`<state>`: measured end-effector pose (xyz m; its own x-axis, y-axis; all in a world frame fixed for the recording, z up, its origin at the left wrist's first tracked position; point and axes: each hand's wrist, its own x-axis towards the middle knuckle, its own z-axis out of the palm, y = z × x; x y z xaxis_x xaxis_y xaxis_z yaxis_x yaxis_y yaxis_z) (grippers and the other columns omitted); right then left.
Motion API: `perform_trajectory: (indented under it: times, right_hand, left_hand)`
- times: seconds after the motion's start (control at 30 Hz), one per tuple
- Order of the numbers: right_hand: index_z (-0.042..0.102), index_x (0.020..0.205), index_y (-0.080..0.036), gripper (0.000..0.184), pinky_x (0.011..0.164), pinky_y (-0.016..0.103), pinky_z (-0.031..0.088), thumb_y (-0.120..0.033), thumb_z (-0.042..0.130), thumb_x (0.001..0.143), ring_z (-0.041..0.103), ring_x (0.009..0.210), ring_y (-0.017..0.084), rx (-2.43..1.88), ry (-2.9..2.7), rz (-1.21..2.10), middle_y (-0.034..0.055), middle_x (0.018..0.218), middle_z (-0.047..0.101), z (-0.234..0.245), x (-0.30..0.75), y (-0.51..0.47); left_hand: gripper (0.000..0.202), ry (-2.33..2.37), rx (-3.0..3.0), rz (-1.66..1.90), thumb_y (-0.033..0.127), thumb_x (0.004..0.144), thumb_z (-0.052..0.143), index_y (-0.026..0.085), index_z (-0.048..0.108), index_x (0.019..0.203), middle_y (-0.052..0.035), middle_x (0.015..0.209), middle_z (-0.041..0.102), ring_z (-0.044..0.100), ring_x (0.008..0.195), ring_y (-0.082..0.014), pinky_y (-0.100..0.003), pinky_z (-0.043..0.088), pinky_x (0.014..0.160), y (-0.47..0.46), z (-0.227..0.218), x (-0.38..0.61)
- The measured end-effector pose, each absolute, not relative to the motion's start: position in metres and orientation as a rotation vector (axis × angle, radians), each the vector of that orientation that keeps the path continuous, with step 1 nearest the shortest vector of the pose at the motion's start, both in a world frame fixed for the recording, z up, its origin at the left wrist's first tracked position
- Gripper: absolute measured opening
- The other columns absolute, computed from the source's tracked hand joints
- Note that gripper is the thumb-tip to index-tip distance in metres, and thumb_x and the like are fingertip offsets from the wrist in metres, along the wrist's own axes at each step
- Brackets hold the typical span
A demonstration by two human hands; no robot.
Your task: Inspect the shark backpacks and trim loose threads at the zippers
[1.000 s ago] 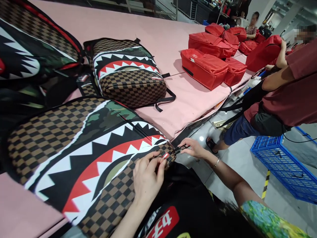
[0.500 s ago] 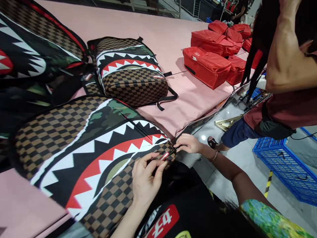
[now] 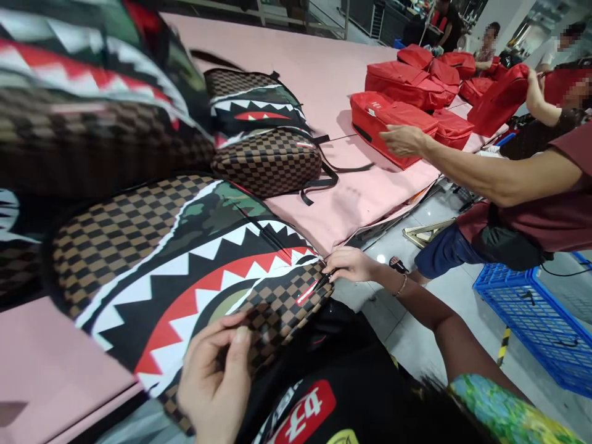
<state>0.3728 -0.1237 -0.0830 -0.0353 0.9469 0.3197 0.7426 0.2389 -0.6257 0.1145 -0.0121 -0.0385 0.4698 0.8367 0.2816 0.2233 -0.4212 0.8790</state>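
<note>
A checkered backpack with a shark-mouth print lies face up before me, overhanging the table's near edge. My right hand is closed at its lower corner around small dark thread snips, their tips beside the red-and-white label. Over the lower front panel, my left hand has thumb and fingers pinched together. Whatever it may pinch is too small to make out.
Another shark-print bag fills the upper left, blurred. Behind mine stands a smaller checkered backpack. Red bags sit farther along the pink table. A co-worker's hand reaches over them. Blue crates stand on the floor.
My left hand has moved left and down from the label; my right hand stays at the corner. The bag at upper left has shifted. The co-worker's arm has lowered towards the red bags.
</note>
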Motion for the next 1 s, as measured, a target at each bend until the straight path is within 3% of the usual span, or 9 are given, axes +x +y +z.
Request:
perform_trajectory:
  times: [0.23, 0.67, 0.77, 0.87, 1.0]
  right_hand:
    - [0.063, 0.095, -0.015, 0.023, 0.087, 0.031, 0.043, -0.035, 0.053, 0.089, 0.057, 0.093, 0.018, -1.529, -1.925, 0.394, 0.0083, 0.09, 0.065, -0.08, 0.369, -0.115]
    - [0.062, 0.092, -0.016, 0.021, 0.087, 0.03, 0.041, -0.032, 0.048, 0.091, 0.054, 0.092, 0.019, -1.58, -2.091, 0.391, 0.0071, 0.091, 0.063, -0.053, 0.343, -0.103]
    - [0.062, 0.09, -0.016, 0.017, 0.086, 0.029, 0.042, -0.03, 0.053, 0.089, 0.056, 0.089, 0.016, -1.518, -1.871, 0.477, 0.0066, 0.089, 0.064, -0.057, 0.344, -0.106]
    - [0.062, 0.088, -0.014, 0.015, 0.079, 0.026, 0.044, -0.028, 0.063, 0.081, 0.058, 0.082, 0.015, -1.598, -1.54, 0.579, 0.0053, 0.087, 0.064, -0.063, 0.356, -0.111]
    - [0.062, 0.081, -0.012, 0.012, 0.074, 0.024, 0.043, -0.022, 0.066, 0.074, 0.057, 0.079, 0.013, -1.693, -1.273, 0.839, 0.0032, 0.085, 0.062, -0.07, 0.379, -0.117]
  left_hand:
    - [0.02, 1.007, 1.766, 0.944, 0.039, 0.076, 0.056, 0.02, 0.054, 0.071, -0.0076, 0.095, 0.062, 0.059, 0.091, -0.0238, -0.049, 0.043, 0.091, -0.012, -0.046, 0.108]
    - [0.021, 1.04, 1.724, 0.917, 0.041, 0.077, 0.055, 0.02, 0.054, 0.071, -0.0067, 0.096, 0.063, 0.059, 0.092, -0.0228, -0.044, 0.045, 0.09, -0.011, -0.049, 0.104]
    - [0.018, 0.87, 1.833, 0.863, 0.035, 0.08, 0.054, 0.021, 0.056, 0.069, -0.006, 0.094, 0.063, 0.06, 0.089, -0.0208, -0.039, 0.046, 0.086, -0.011, -0.042, 0.101]
    - [0.023, 0.414, 2.052, 0.582, 0.032, 0.083, 0.05, 0.022, 0.062, 0.065, -0.0053, 0.095, 0.064, 0.061, 0.085, -0.0188, -0.032, 0.048, 0.078, -0.011, -0.033, 0.103]
    - [0.024, 0.379, 2.299, 0.576, 0.041, 0.08, 0.055, 0.024, 0.066, 0.093, -0.0075, 0.102, 0.064, 0.06, 0.092, -0.0231, -0.036, 0.047, 0.082, -0.01, -0.04, 0.118]
